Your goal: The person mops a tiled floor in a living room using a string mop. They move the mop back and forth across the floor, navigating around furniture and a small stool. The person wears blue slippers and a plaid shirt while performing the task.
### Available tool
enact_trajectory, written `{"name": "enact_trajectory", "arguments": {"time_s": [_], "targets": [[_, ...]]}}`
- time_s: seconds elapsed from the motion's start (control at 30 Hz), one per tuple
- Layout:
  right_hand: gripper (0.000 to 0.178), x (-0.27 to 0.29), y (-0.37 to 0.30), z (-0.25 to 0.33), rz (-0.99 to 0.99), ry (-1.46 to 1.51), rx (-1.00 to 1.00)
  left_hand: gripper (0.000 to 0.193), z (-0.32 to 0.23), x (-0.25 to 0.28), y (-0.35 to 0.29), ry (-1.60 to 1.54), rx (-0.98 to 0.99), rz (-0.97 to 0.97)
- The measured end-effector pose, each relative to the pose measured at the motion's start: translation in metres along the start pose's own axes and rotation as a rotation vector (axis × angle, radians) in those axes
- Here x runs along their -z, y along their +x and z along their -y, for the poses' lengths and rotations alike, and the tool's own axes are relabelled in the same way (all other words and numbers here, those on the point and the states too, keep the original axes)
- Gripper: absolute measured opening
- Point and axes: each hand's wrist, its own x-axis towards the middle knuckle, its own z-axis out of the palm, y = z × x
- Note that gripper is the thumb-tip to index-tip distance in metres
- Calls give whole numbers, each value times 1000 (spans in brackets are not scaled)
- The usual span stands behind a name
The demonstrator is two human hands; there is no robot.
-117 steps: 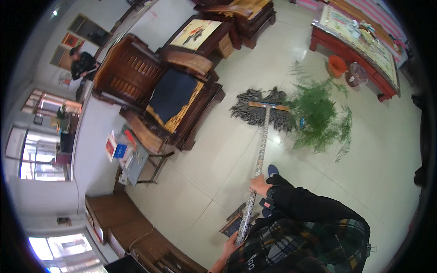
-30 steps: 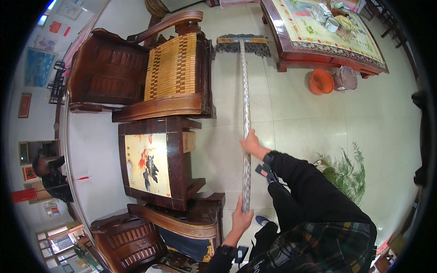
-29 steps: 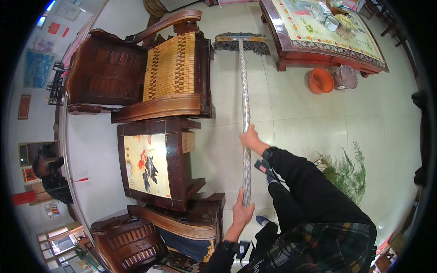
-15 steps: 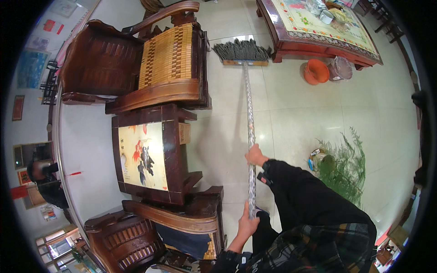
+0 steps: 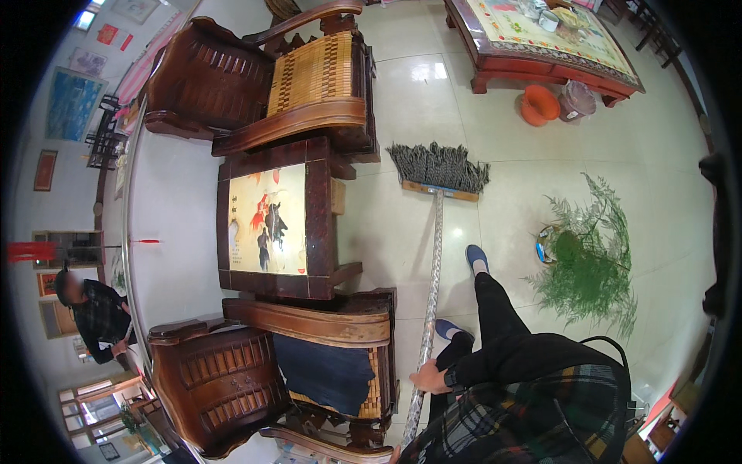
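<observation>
A mop with a grey string head (image 5: pixel 439 166) rests on the tiled floor ahead of me, its strands spread on the far side of a wooden bar. Its long silvery patterned pole (image 5: pixel 434 286) runs back toward my body. Around the pole's near part, my right hand (image 5: pixel 430 379) is closed. Just a sliver of my left hand (image 5: pixel 396 455) shows at the lower edge, against the pole's near end; its fingers are mostly cut off. My blue shoes (image 5: pixel 477 255) stand to the right of the pole.
Left stand two wooden armchairs (image 5: pixel 309 127) with a picture-topped side table (image 5: pixel 317 224) between them. A low red table (image 5: pixel 510 66) is at the far right, with an orange bin (image 5: pixel 539 106) and a lined bin (image 5: pixel 576 102) beside it. A potted feathery plant (image 5: pixel 587 263) stands right.
The mop head has come back toward me, away from the low red table. Both hands have drawn back with the pole, the left nearly out of view. My shoes now show.
</observation>
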Motion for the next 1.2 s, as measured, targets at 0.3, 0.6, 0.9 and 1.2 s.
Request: {"name": "enact_trajectory", "arguments": {"time_s": [0.3, 0.6, 0.9, 1.2], "targets": [[69, 61, 28, 8, -193, 486, -167, 61, -18, -4, 32, -75, 11, 30], [68, 361, 171, -15, -453, 486, -71, 83, -257, -57, 195, 315, -330, 7], [69, 704, 305, -62, -619, 458, -92, 86, -587, -152, 345, 258, -379, 139], [52, 754, 319, -91, -516, 478, -162, 84, -603, -188, 386, 398, -455, 14]]}}
